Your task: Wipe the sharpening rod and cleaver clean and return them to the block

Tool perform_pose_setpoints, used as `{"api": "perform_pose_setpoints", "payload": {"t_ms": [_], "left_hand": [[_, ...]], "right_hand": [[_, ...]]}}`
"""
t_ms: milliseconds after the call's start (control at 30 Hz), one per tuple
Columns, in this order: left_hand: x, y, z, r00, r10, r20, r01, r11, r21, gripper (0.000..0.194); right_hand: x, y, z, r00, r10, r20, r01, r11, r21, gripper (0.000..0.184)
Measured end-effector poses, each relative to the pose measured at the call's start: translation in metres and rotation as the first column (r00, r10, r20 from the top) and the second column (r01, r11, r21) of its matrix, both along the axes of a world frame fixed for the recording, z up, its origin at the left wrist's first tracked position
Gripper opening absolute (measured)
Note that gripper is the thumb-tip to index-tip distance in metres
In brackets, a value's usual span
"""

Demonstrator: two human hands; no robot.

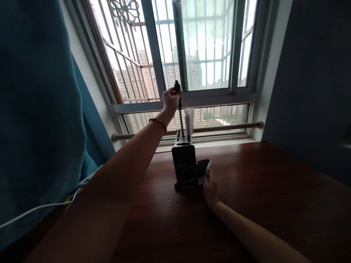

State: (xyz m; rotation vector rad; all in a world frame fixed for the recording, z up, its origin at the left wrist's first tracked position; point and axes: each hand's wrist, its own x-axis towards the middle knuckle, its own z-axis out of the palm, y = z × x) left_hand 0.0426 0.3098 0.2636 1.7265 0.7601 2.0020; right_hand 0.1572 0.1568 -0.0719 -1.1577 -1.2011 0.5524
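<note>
Open room is left on the glossy red-brown wooden desk (246, 182), mainly to the right, as far as its edges. A small black-faced piece with a white edge (203, 168) is pinched between the closed thumb and fingers of the right hand (210, 188), close beside an upright black stand (184, 164); whether they are joined cannot be told. Behind, a tool with a dark bulbous handle and straight grey shaft (181, 122) is gripped firmly in the curled left hand (171, 100), held high, probably so its shaft is lined up with the slotted black holder (188, 140). A slim white object (188, 122) is stood alongside. Forward room is bounded by a pale horizontal rail (230, 128) and a grey-framed window (208, 94).
</note>
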Motion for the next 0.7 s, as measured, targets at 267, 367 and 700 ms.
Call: {"api": "perform_pose_setpoints", "payload": {"t_ms": [267,367,700], "left_hand": [[0.001,-0.021,0.067,0.998,-0.043,0.041,0.027,0.941,0.337,0.006],[-0.011,-0.054,0.057,0.992,0.010,0.129,-0.069,0.887,0.457,0.012],[-0.081,-0.141,-0.080,0.620,-0.155,0.769,0.092,0.988,0.125,0.008]], "right_hand": [[0.000,0.004,-0.001,0.999,-0.027,0.028,0.027,1.000,-0.010,0.025],[0.001,0.004,-0.001,0.999,-0.040,0.033,0.039,0.999,0.011,0.022],[-0.020,-0.049,0.076,0.851,0.228,-0.474,-0.208,0.974,0.094,0.017]]}}
